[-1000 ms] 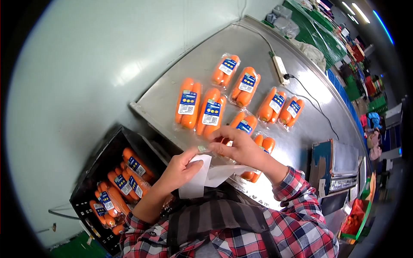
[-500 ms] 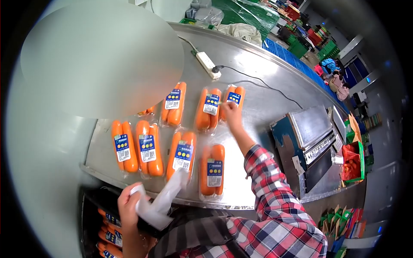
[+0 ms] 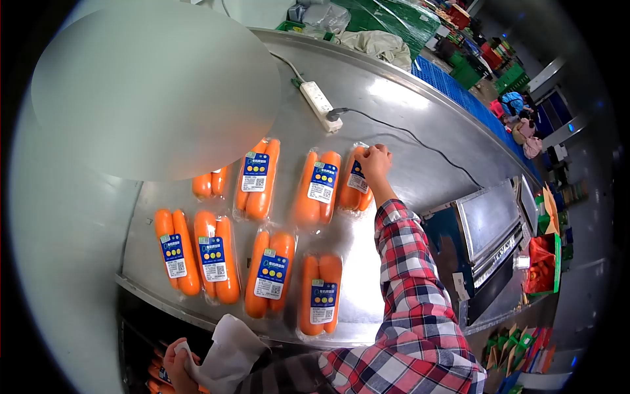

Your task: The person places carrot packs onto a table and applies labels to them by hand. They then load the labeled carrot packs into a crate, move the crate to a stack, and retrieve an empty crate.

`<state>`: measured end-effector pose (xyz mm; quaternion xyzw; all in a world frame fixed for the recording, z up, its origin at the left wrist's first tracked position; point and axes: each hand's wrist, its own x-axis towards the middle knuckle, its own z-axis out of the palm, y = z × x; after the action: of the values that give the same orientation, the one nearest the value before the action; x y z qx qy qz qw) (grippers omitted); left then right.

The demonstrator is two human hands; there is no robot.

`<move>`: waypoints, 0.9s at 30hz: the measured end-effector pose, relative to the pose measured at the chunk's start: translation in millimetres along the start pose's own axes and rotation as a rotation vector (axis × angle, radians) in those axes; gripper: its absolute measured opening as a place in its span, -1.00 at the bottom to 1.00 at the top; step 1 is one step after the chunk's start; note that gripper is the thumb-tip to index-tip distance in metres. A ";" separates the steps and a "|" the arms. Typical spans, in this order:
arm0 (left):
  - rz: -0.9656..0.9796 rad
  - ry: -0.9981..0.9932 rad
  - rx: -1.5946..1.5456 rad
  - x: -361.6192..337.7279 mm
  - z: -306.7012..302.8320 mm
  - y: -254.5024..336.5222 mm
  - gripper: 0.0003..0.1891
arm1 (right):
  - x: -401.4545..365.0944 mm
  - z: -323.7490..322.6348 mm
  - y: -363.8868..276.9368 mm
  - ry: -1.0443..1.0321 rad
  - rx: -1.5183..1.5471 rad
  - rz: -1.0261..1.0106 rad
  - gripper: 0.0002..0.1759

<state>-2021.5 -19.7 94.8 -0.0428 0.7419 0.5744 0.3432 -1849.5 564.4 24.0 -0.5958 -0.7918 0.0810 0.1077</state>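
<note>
Plastic-wrapped packs of carrots with blue-and-white labels lie in two rows on a steel table. My right hand [image 3: 375,164] touches the rightmost back-row pack of carrots [image 3: 355,190], its fingers pinched together at the label's upper edge; anything between the fingertips is hidden. Just left of it lies another pack of carrots [image 3: 316,190] with a small green sticker on its label. The front-right pack of carrots [image 3: 319,295] shows no green sticker. Low at the left, my left hand [image 3: 180,368] grips a limp white sheet of paper [image 3: 230,351].
A white power strip [image 3: 319,105] with a black cable lies at the back of the steel table [image 3: 367,262]. To the right stands a metal-topped machine [image 3: 485,220]. Below the front edge, a dark crate [image 3: 134,351] holds more carrot packs. A blurred oval hides the upper left.
My right hand has moved slightly right and settled on the top of the rightmost back pack. My left hand has dropped lower with the white sheet. The view has shifted.
</note>
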 end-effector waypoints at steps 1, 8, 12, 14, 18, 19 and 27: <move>-0.021 -0.031 0.049 -4.7 -1.0 4.8 -0.67 | 2.8 2.7 4.2 0.053 0.049 0.014 -0.56; 0.040 -0.020 -0.055 -31.6 12.1 32.1 -0.69 | -9.8 16.3 69.3 0.528 0.477 -0.100 -0.47; 0.734 -0.241 0.364 -1.9 -3.1 -1.5 -0.75 | -158.7 -69.1 -4.2 -0.062 0.818 -0.109 -0.65; 0.356 -0.392 0.056 -15.7 21.8 13.1 -0.76 | -243.8 -74.5 -39.6 -0.566 1.024 -0.314 -0.51; 0.526 -0.441 0.041 -63.4 57.9 21.4 -0.86 | -430.1 -87.3 -116.2 -1.025 1.317 -0.675 -0.19; 0.529 -0.432 0.019 -60.6 61.6 6.0 -0.88 | -456.5 -82.9 -123.3 -0.732 1.286 -0.785 -0.31; 1.320 -0.812 0.406 -118.2 98.5 -72.0 -0.23 | -471.3 -71.7 -9.0 -0.598 2.572 0.587 -0.73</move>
<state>-1853.3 3.9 91.2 0.6805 0.5213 0.4835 0.1770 -1712.8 109.0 60.6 -0.1793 0.0067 0.9039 0.3883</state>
